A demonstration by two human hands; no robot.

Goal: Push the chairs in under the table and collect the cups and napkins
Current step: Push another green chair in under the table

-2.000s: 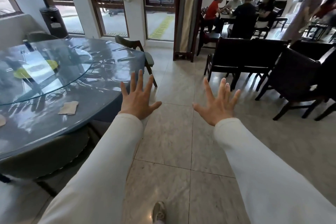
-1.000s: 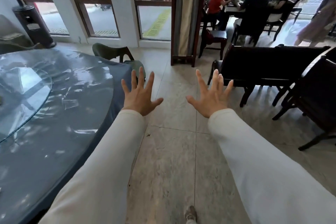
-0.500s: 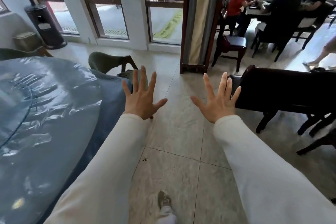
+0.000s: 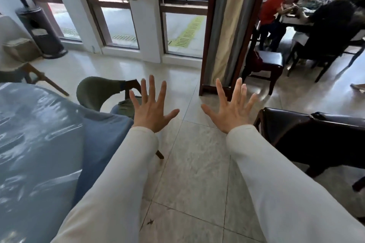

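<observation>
- Tall windows (image 4: 118, 12) line the far wall.
- A dark bin (image 4: 42, 31) stands by the left window.
- A curtain (image 4: 227, 25) hangs at the doorway — beyond it, people (image 4: 274, 10) sit eating.

Your table (image 4: 39, 134) runs off the picture at nine o'clock and six o'clock, so most of its top is out of your view. The green chair (image 4: 94, 92) at eleven o'clock has its seat partly hidden by the table's blue cloth and your left hand (image 4: 152, 112). At three o'clock the dark chair (image 4: 308, 134) is cut by the edge, its legs mostly unseen. The people (image 4: 296, 10) seated at one o'clock are blurred. Both your sleeves (image 4: 110, 193) leave the frame at six o'clock.
</observation>
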